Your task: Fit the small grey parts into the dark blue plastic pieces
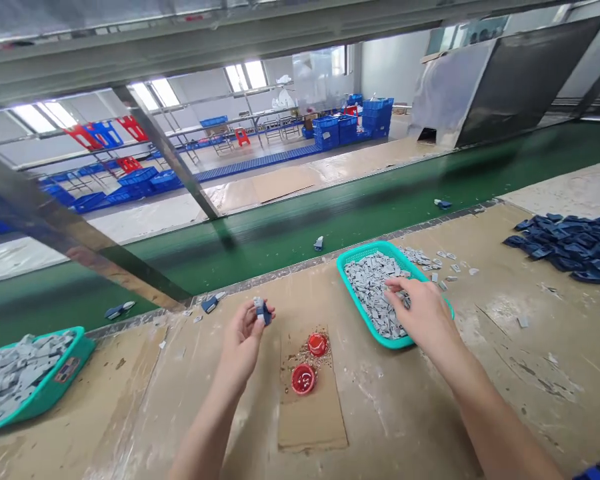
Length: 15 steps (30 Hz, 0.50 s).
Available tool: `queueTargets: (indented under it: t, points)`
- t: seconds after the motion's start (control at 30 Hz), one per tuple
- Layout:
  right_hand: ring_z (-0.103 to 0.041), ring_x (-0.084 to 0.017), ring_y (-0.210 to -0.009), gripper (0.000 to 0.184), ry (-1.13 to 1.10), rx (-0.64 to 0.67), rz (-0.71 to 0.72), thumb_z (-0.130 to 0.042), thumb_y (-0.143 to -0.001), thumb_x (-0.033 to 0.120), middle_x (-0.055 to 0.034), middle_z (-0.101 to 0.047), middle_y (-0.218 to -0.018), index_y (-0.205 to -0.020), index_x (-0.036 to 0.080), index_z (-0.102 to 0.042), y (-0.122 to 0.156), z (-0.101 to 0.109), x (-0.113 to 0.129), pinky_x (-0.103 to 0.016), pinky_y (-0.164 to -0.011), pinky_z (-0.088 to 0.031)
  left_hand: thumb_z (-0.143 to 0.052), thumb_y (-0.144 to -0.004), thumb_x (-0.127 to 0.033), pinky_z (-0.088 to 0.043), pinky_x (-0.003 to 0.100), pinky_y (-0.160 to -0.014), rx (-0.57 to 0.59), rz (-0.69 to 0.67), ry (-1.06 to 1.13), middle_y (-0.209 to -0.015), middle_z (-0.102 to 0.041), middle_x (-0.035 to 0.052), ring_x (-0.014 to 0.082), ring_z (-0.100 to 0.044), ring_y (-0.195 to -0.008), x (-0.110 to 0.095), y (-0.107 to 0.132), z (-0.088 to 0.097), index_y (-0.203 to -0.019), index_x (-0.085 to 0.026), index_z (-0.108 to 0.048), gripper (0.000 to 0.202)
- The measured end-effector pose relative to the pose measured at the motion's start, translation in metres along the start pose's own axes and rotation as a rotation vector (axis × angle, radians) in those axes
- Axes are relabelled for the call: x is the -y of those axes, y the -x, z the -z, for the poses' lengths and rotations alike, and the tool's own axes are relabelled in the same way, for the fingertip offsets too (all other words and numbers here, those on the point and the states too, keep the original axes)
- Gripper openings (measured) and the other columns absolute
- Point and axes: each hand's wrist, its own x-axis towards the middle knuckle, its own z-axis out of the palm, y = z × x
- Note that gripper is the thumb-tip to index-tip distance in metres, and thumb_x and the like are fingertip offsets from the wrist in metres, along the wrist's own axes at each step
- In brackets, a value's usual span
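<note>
The left hand (pixel 241 343) gripped a small blue part (pixel 263 312) over the bench (pixel 380 413); the open right hand (pixel 423 313) rested on grey pieces (pixel 373 293) in a teal basket (pixel 391 249). A loose grip risked dropping the part.

Bright daylight is admitted by the far windows (pixel 245 75); dull glare is seen on the conveyor belt (pixel 280 230), soft shadows on the workbench (pixel 395 420); edges are bowed by wide-angle distortion, no heavy blur.

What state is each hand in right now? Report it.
Left hand: closed, holding a small blue-and-grey piece.
Right hand: open, touching grey pieces in a teal basket.
</note>
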Motion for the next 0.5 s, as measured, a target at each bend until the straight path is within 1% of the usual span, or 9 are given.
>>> queueTargets:
  t: [0.07, 0.13, 0.2, 0.27, 0.37, 0.43, 0.5]
  points:
    - [-0.052, -0.029, -0.089, 0.024, 0.063, 0.033, 0.059, -0.052, -0.085, 0.029, -0.0079, -0.066, -0.088, -0.103, 0.023, -0.067, -0.006, -0.008, -0.001, -0.039, -0.074, -0.040, -0.043, -0.083, -0.024, -0.042, 0.038, -0.096, 0.009, -0.047, -0.162, -0.110, -0.063, 0.0119, 0.0216, -0.059, -0.104, 0.009, -0.037, 0.005, -0.112, -0.017, -0.048, 0.030]
    - [-0.050, -0.030, -0.091, 0.025, 0.093, 0.056, 0.104, -0.053, -0.085, 0.026, -0.0095, -0.065, -0.090, -0.106, 0.023, -0.067, -0.013, -0.016, 0.004, -0.038, -0.073, -0.040, -0.045, -0.081, -0.018, -0.040, 0.043, -0.096, 0.023, -0.049, -0.307, -0.107, -0.064, 0.0124, 0.0251, -0.057, -0.105, 0.016, -0.075, 0.008, -0.111, -0.018, -0.051, 0.030]
    - [-0.048, -0.031, -0.092, 0.025, 0.128, 0.067, 0.126, -0.056, -0.085, 0.023, -0.0113, -0.063, -0.091, -0.107, 0.023, -0.068, -0.020, -0.023, 0.010, -0.038, -0.072, -0.040, -0.049, -0.082, -0.018, -0.039, 0.047, -0.094, 0.032, -0.041, -0.464, -0.106, -0.064, 0.0135, 0.0281, -0.056, -0.105, 0.021, -0.110, 0.008, -0.111, -0.018, -0.053, 0.030]
    - [-0.047, -0.031, -0.092, 0.022, 0.155, 0.063, 0.135, -0.059, -0.084, 0.022, -0.0120, -0.060, -0.090, -0.103, 0.024, -0.070, -0.025, -0.029, 0.015, -0.037, -0.072, -0.040, -0.053, -0.084, -0.024, -0.039, 0.048, -0.093, 0.033, -0.037, -0.587, -0.109, -0.061, 0.0134, 0.0277, -0.055, -0.105, 0.024, -0.138, 0.007, -0.115, -0.016, -0.053, 0.032]
    - [-0.046, -0.030, -0.090, 0.013, 0.174, 0.025, 0.143, -0.061, -0.084, 0.023, -0.0114, -0.058, -0.087, -0.090, 0.025, -0.073, -0.027, -0.037, 0.019, -0.038, -0.074, -0.041, -0.054, -0.087, -0.033, -0.041, 0.048, -0.091, 0.018, -0.057, -0.700, -0.114, -0.057, 0.0114, 0.0250, -0.055, -0.105, 0.026, -0.166, 0.000, -0.121, -0.015, -0.050, 0.038]
    - [-0.046, -0.030, -0.090, 0.013, 0.163, 0.005, 0.156, -0.060, -0.085, 0.024, -0.0109, -0.058, -0.086, -0.081, 0.023, -0.073, -0.027, -0.039, 0.020, -0.038, -0.074, -0.042, -0.052, -0.088, -0.035, -0.041, 0.049, -0.092, -0.001, -0.089, -0.737, -0.116, -0.056, 0.0114, 0.0250, -0.053, -0.107, 0.026, -0.176, -0.008, -0.122, -0.015, -0.050, 0.039]
    - [-0.047, -0.030, -0.091, 0.015, 0.132, 0.003, 0.167, -0.059, -0.086, 0.024, -0.0104, -0.060, -0.084, -0.076, 0.021, -0.070, -0.026, -0.040, 0.022, -0.038, -0.074, -0.042, -0.051, -0.089, -0.036, -0.039, 0.049, -0.094, -0.012, -0.128, -0.747, -0.118, -0.056, 0.0111, 0.0249, -0.052, -0.109, 0.023, -0.181, -0.019, -0.121, -0.016, -0.051, 0.038]
